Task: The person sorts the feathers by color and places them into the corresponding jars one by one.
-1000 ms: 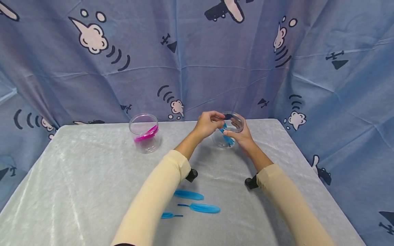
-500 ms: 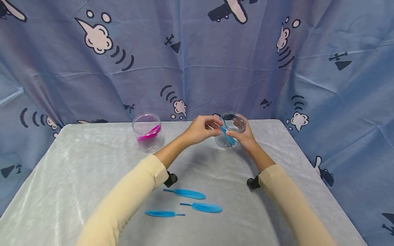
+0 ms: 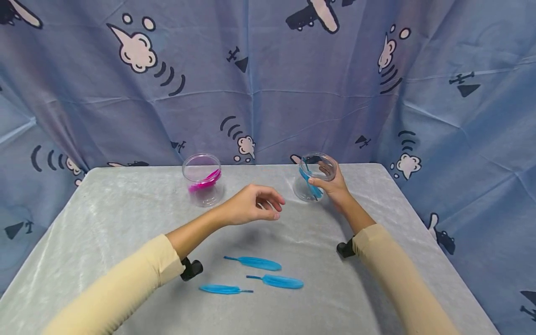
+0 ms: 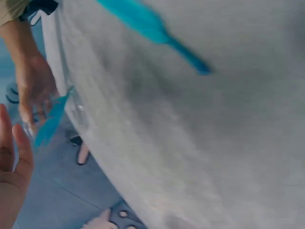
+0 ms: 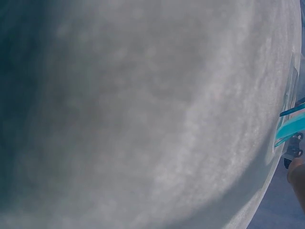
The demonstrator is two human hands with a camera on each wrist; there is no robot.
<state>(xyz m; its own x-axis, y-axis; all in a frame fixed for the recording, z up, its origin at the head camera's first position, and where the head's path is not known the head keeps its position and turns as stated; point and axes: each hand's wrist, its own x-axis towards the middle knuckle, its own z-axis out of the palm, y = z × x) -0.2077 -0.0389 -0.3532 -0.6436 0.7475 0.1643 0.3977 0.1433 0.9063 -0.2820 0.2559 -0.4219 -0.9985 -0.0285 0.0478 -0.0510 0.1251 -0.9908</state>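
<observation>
My right hand [image 3: 333, 182] grips a clear plastic jar [image 3: 307, 188] at its right side, thumb across the front near the rim. Blue feathers [image 3: 310, 184] lean inside that jar; they show in the right wrist view [image 5: 291, 126] too. My left hand [image 3: 253, 204] is in the air over the middle of the table, holding nothing, its fingers loosely bent. Below it, on the cloth, lie three blue feathers: an upper one [image 3: 259, 263], one to the right [image 3: 281, 282] and one to the left [image 3: 222, 289].
A second clear jar [image 3: 202, 197] with pink feathers [image 3: 205, 181] inside stands at the back left of the table. Pale grey cloth [image 3: 104, 242] covers the tabletop. A blue printed curtain [image 3: 276, 70] hangs behind it and at the sides.
My left hand has let go of a blue feather at the right jar and moved left and toward me. The right hand keeps its grip on the jar.
</observation>
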